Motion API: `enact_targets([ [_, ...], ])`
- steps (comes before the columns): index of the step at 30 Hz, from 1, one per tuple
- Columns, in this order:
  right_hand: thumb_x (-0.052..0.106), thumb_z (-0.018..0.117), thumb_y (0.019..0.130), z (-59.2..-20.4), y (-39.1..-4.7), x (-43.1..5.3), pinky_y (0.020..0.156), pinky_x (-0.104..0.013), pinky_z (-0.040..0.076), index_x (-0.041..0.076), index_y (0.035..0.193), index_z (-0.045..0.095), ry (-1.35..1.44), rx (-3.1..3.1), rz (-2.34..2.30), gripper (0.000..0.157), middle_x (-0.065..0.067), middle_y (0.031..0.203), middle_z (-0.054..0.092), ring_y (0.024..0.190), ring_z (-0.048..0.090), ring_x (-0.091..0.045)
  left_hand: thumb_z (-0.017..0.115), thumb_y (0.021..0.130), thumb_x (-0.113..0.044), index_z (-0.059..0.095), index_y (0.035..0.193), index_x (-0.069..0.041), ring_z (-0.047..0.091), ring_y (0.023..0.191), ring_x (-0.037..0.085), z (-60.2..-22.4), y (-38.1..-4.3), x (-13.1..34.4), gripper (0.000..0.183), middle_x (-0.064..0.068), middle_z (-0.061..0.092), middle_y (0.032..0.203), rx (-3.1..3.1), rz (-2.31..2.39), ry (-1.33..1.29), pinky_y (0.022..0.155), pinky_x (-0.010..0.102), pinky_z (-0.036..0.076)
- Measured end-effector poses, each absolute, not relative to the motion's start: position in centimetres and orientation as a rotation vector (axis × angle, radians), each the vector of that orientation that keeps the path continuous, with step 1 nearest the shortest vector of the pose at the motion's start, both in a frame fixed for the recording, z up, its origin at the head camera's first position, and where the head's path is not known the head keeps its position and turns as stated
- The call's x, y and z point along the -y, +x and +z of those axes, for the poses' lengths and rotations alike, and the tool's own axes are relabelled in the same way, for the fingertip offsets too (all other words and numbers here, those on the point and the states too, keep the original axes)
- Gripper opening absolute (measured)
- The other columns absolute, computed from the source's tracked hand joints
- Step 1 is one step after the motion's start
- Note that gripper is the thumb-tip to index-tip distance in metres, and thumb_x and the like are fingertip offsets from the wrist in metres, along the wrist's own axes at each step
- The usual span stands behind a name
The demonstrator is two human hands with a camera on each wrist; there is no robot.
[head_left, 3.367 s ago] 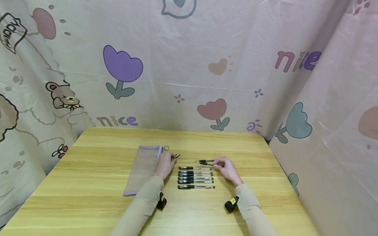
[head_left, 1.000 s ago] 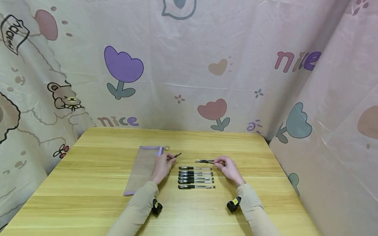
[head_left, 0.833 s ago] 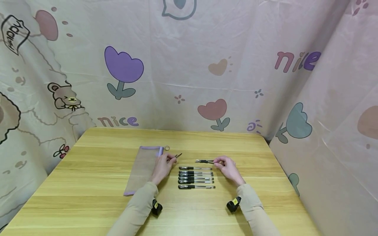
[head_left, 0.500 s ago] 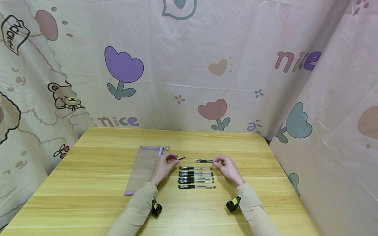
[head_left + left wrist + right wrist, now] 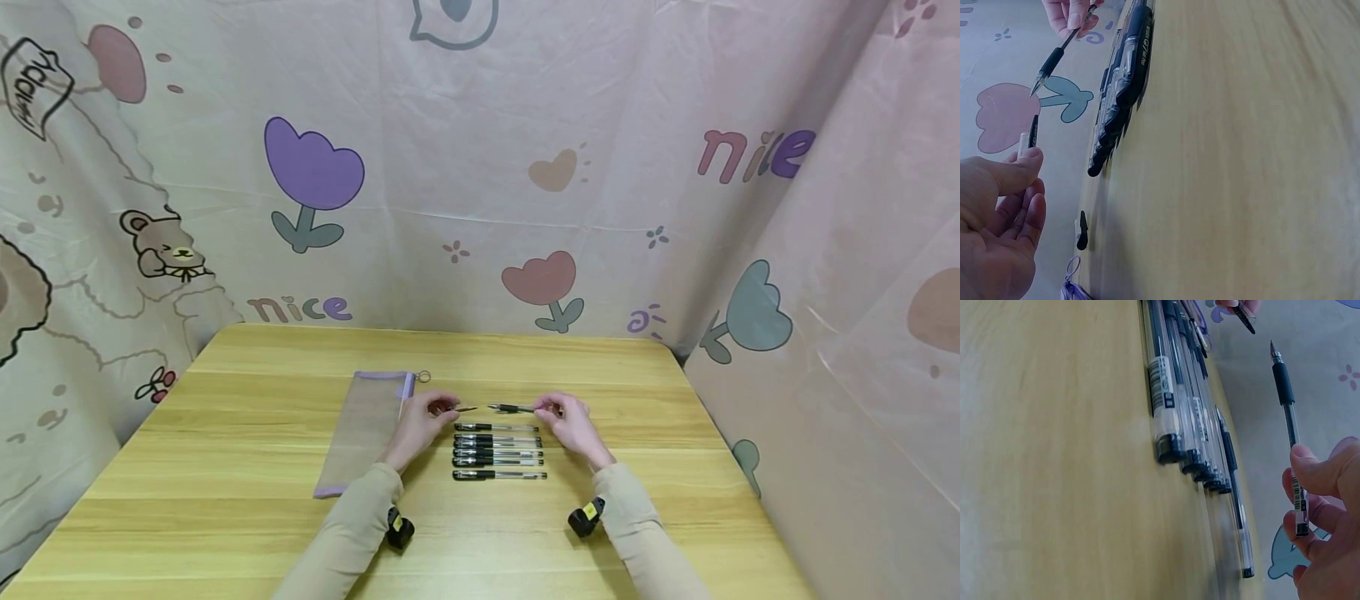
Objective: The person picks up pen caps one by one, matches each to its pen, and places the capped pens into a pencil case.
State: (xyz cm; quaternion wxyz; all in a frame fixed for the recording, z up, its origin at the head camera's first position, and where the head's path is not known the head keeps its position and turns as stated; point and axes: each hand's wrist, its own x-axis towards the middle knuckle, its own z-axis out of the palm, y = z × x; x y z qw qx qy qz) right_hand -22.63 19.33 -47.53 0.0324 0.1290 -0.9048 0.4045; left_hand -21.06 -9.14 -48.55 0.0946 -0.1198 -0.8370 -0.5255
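Observation:
My left hand (image 5: 420, 425) pinches a small pen cap (image 5: 1034, 132) with a dark clip between thumb and fingers. The cap's clip end points right, toward the other hand. My right hand (image 5: 573, 425) holds an uncapped gel pen (image 5: 1283, 384) with a black grip, its bare tip pointing left at the cap. A short gap separates tip and cap in both wrist views. Below the held pen, a second uncapped pen (image 5: 1235, 500) lies on the table. Another loose cap (image 5: 1082, 230) with a black clip lies near the left hand.
Several capped gel pens (image 5: 497, 454) lie in a row between my forearms, cap ends left. A flat mesh zip pouch (image 5: 352, 442) with purple edging and a ring (image 5: 423, 377) lies left, partly under my left hand and arm. A printed curtain (image 5: 450, 167) hangs behind the wooden table (image 5: 187, 467).
The cap in my left hand has turned from slanting up to nearly level, pointing right. My right hand has shifted slightly left, bringing the pen tip closer to the cap.

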Motion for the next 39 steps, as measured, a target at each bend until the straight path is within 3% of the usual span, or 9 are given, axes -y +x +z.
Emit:
enact_targets([
  [7, 0.009, 0.070, 0.091, -47.3, -22.8, -18.7, 0.099, -0.049, 0.028, 0.013, 0.098, 0.073, 0.443, 2.775, 1.258, 0.009, -0.001, 0.090, 0.071, 0.084, 0.057, -0.014, 0.076, 0.084, 0.001, 0.074, 0.106, -0.001, 0.063, 0.082, 0.013, -48.4, -21.0, 8.9, 0.022, 0.008, 0.074, 0.091, 2.522, -1.609, -0.381, 0.073, 0.018, 0.052],
  [39, 0.009, 0.070, 0.091, -47.1, -22.7, -17.7, 0.098, -0.045, 0.026, 0.013, 0.096, 0.073, 0.488, 2.769, 1.247, 0.007, -0.001, 0.089, 0.072, 0.087, 0.059, -0.016, 0.073, 0.088, -0.003, 0.074, 0.108, 0.001, 0.067, 0.085, 0.019, -48.3, -20.9, 8.7, 0.021, 0.012, 0.075, 0.095, 2.504, -1.575, -0.520, 0.075, 0.020, 0.053],
])
